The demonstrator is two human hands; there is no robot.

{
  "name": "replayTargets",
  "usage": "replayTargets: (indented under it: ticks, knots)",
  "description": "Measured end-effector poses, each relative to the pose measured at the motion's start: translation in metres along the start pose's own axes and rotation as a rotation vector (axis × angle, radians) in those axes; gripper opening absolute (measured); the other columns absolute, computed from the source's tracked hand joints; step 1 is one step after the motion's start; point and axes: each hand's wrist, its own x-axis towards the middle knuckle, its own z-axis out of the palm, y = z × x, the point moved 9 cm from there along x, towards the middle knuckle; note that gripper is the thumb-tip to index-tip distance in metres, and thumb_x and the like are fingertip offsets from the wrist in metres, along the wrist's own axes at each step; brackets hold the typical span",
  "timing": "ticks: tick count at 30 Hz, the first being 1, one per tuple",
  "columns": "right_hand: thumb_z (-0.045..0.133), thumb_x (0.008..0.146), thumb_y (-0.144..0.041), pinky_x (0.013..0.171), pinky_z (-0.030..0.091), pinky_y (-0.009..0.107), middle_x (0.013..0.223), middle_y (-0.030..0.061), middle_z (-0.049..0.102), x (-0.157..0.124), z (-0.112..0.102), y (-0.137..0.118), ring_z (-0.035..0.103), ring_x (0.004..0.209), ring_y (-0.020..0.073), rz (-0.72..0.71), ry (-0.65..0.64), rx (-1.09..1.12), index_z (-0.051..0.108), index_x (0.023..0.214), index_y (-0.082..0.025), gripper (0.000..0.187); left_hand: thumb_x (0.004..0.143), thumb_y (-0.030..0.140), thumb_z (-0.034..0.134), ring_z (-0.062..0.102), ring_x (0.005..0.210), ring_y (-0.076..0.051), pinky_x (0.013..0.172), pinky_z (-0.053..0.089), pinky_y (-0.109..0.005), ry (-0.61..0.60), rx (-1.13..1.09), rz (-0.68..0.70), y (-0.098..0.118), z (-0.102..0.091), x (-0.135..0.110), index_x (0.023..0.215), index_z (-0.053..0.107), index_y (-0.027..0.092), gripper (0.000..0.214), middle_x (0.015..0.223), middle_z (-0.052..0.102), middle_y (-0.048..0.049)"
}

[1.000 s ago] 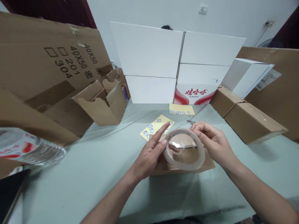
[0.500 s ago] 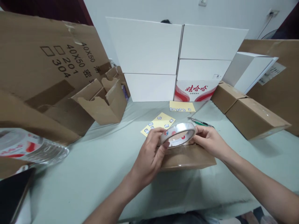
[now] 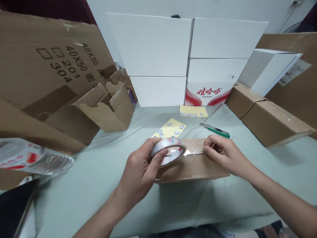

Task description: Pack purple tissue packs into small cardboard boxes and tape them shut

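Two bare hands work over a small brown box [image 3: 195, 168], which lies at the near middle of the surface [image 3: 94, 188]. The left hand [image 3: 138, 168] holds a tape roll [image 3: 168, 143], tilted, above the left part of this box. The right hand [image 3: 224, 153] is at the right part of the top, with thumb and finger curled near together; I cannot tell whether they pinch the tape end or only press on it. A glossy strip [image 3: 192, 151] shows between roll and fingers, beside the dark line of the seam.

To do this step well, I would hold the right end firm, keep the strip tight and centred on the seam, and smooth it from right to left. With too little tension, it could wrinkle or stick crooked.

The surface has a pale green cover, with soft folds. Beyond the box lie two yellow sticker sheets, and a green utility knife [image 3: 218, 131] is to their right, within easy reach. An open brown carton [image 3: 121, 112] stands at the far left, a water bottle [image 3: 37, 157] lies at the left, and brown boxes [image 3: 272, 122] stand at the right. Tall white panels [image 3: 153, 49] stand at the far side, before a pale wall [image 3: 223, 8].
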Motion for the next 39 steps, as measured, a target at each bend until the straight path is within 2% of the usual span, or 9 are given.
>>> replayTargets:
  ticks: [6, 9, 12, 16, 19, 22, 28, 34, 39]
  knots:
    - [0.053, 0.092, -0.027, 0.064, 0.039, 0.029, 0.079, 0.0002, 0.065, 0.004, 0.022, -0.004, 0.054, 0.070, 0.0148, -0.046, -0.211, -0.137, 0.060, 0.085, -0.021, 0.012, 0.095, 0.049, 0.059, 0.061, 0.058, -0.013, 0.055, 0.050, -0.020, 0.049, -0.157, -0.098, -0.021, -0.010, -0.006, 0.093, 0.066, 0.020, 0.030, 0.059, 0.060, 0.0043]
    - [0.052, 0.093, -0.025, 0.072, 0.040, 0.032, 0.085, 0.0025, 0.067, 0.006, 0.028, -0.009, 0.056, 0.077, 0.0172, -0.131, -0.225, -0.234, 0.062, 0.089, -0.020, 0.012, 0.095, 0.056, 0.058, 0.051, 0.053, -0.011, 0.067, 0.056, -0.024, 0.126, -0.410, -0.089, -0.024, -0.022, -0.003, 0.098, 0.064, 0.022, 0.034, 0.055, 0.048, 0.0079]
    - [0.048, 0.096, -0.024, 0.080, 0.043, 0.036, 0.093, 0.0046, 0.070, 0.006, 0.033, -0.012, 0.061, 0.085, 0.0196, -0.192, -0.274, -0.194, 0.066, 0.095, -0.020, 0.018, 0.094, 0.058, 0.060, 0.047, 0.055, -0.009, 0.086, 0.057, -0.031, 0.121, -0.609, -0.058, -0.020, -0.015, 0.006, 0.105, 0.063, 0.023, 0.036, 0.061, 0.049, 0.0089]
    - [0.047, 0.100, -0.035, 0.084, 0.047, 0.035, 0.098, 0.0075, 0.072, 0.006, 0.031, -0.004, 0.065, 0.092, 0.0205, -0.115, -0.334, 0.214, 0.069, 0.097, -0.019, 0.027, 0.094, 0.060, 0.058, 0.048, 0.056, -0.008, 0.090, 0.053, -0.029, 0.046, -0.678, -0.054, -0.017, 0.015, 0.015, 0.096, 0.060, 0.022, 0.038, 0.060, 0.050, 0.0095]
    - [0.052, 0.097, -0.053, 0.083, 0.051, 0.034, 0.093, 0.0088, 0.073, 0.006, 0.028, 0.008, 0.068, 0.090, 0.0209, 0.049, -0.347, 0.655, 0.072, 0.095, -0.017, 0.041, 0.096, 0.059, 0.057, 0.048, 0.056, -0.007, 0.071, 0.049, -0.022, 0.064, -0.605, -0.017, -0.015, 0.024, 0.014, 0.088, 0.056, 0.021, 0.038, 0.062, 0.052, 0.0082]
    - [0.057, 0.087, -0.069, 0.085, 0.052, 0.036, 0.092, 0.0095, 0.072, 0.007, 0.027, 0.018, 0.068, 0.089, 0.0220, 0.164, -0.296, 0.819, 0.073, 0.084, -0.017, 0.054, 0.097, 0.058, 0.055, 0.049, 0.058, -0.008, 0.061, 0.042, -0.019, 0.096, -0.479, 0.019, -0.013, 0.022, 0.010, 0.095, 0.059, 0.022, 0.036, 0.064, 0.053, 0.0073]
    - [0.080, 0.074, -0.059, 0.072, 0.045, 0.030, 0.076, 0.0035, 0.065, 0.010, 0.031, 0.026, 0.057, 0.073, 0.0157, 0.234, -0.232, 0.683, 0.066, 0.071, -0.017, 0.044, 0.100, 0.052, 0.054, 0.052, 0.057, -0.008, 0.059, 0.043, -0.018, 0.159, -0.332, 0.113, -0.005, 0.013, 0.002, 0.098, 0.061, 0.024, 0.029, 0.064, 0.053, 0.0073]
    - [0.061, 0.090, -0.047, 0.072, 0.043, 0.033, 0.083, 0.0042, 0.061, 0.011, 0.008, 0.015, 0.057, 0.079, 0.0180, 0.054, -0.096, 0.390, 0.058, 0.067, -0.020, 0.035, 0.098, 0.042, 0.060, 0.065, 0.069, -0.009, 0.065, 0.050, -0.015, 0.203, -0.144, 0.134, 0.004, 0.006, -0.006, 0.105, 0.066, 0.024, 0.021, 0.082, 0.071, 0.0045]
    - [0.050, 0.091, -0.027, 0.073, 0.041, 0.035, 0.085, 0.0039, 0.056, 0.009, 0.014, 0.003, 0.054, 0.082, 0.0192, -0.073, -0.125, -0.047, 0.049, 0.067, -0.020, 0.025, 0.097, 0.023, 0.057, 0.071, 0.076, -0.008, 0.069, 0.051, -0.011, 0.055, 0.029, 0.126, 0.020, 0.016, -0.007, 0.105, 0.068, 0.025, 0.014, 0.092, 0.078, 0.0068]
